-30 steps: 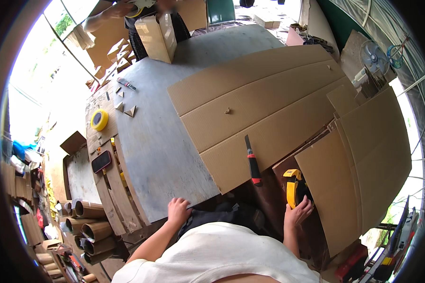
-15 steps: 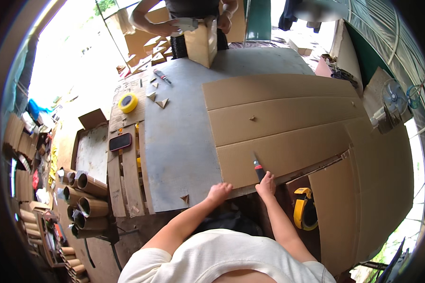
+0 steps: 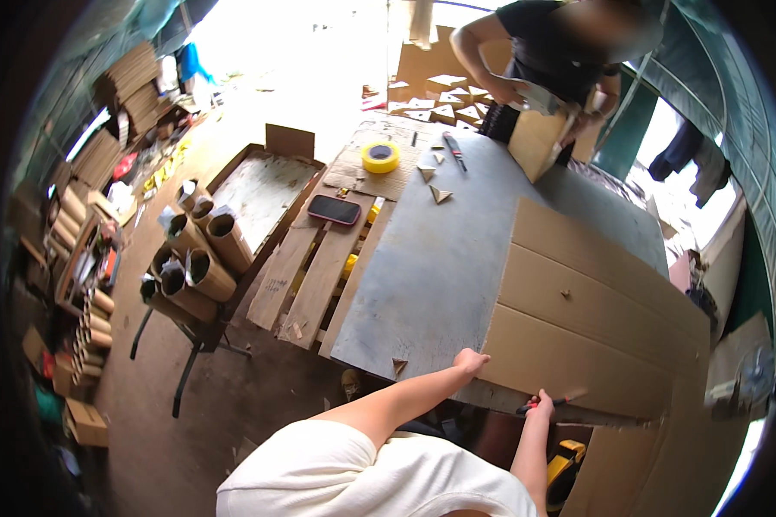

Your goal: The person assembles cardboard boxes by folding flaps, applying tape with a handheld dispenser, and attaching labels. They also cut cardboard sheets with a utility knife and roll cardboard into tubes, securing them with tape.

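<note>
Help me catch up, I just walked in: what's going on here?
The person in white holds a red-and-black knife in the right hand, at the near edge of a large cardboard sheet. The left hand is at the sheet's left near corner. Across the grey table, another person handles a tan box-like piece.

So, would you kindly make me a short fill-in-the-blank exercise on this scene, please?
The person's right hand holds a slim knife with a red and ____ handle.
The person's left hand is at the edge of a large, flat brown sheet made of ____.
The dark rectangular phone lies on brown slats made of ____.
The round roll of tape beyond the phone is mostly ____.
Missing words: black; cardboard; wood; yellow.
</note>
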A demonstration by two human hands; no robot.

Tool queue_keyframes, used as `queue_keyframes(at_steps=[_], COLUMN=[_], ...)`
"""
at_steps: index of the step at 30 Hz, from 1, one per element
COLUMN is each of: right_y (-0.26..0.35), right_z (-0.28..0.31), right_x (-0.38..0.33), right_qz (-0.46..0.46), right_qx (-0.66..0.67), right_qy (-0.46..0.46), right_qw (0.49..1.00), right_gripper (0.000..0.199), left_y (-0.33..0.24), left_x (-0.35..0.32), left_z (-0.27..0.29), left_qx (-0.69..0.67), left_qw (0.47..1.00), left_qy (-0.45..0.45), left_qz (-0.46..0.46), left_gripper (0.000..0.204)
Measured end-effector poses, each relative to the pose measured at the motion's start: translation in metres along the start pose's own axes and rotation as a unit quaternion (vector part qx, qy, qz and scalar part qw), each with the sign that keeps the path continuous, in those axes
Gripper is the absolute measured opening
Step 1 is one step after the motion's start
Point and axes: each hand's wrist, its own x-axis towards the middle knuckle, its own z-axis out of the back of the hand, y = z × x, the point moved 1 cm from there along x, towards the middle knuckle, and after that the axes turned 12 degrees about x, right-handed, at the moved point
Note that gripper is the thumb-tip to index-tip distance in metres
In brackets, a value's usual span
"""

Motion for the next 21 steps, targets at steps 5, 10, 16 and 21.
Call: queue_keyframes(at_steps=[5, 10, 16, 21], right_y=[0.007, -0.033, -0.11, -0.147], right_z=[-0.009, -0.009, 0.003, -0.045], right_x=[-0.041, -0.099, -0.16, -0.219], right_qz=[0.012, 0.025, -0.024, 0.303], right_qx=[-0.014, -0.064, -0.228, -0.542], right_qy=[0.041, 0.13, 0.154, 0.129], right_qw=[0.999, 0.989, 0.961, 0.773], right_gripper=[0.016, 0.018, 0.011, 0.038], left_y=[-0.01, 0.026, 0.101, 0.104], left_x=[-0.011, -0.032, -0.02, 0.096], left_z=[0.027, 0.101, 0.251, 0.452], left_qx=[-0.04, -0.003, 0.202, 0.467], left_qw=[0.996, 0.987, 0.966, 0.673], left_qy=[0.012, -0.035, 0.034, -0.432], left_qz=[-0.079, -0.155, -0.158, -0.377], left_gripper=[0.024, 0.027, 0.022, 0.026])
